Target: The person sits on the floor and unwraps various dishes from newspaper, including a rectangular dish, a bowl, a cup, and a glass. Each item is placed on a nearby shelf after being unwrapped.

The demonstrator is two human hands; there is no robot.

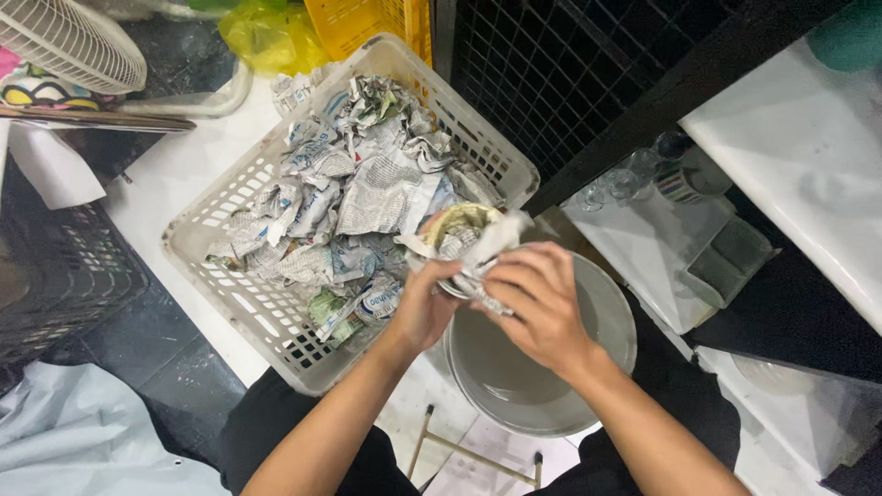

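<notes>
white fan (69, 41) seen at upper left | white plastic basket (241, 308) filled with crumpled newspaper (367, 197) | left hand (424, 308) closed on newspaper-wrapped object (469, 241), held above basket edge and grey basin (542, 367) | right hand (542, 308) closed over the wrapping | drinking glasses (634, 174) set at right

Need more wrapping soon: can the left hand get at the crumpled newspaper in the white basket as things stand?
Probably yes. The left hand sits at the basket rim, with the crumpled newspaper lying uncovered beside it. But both hands now grip a paper-wrapped object, so it must let go first.
</notes>
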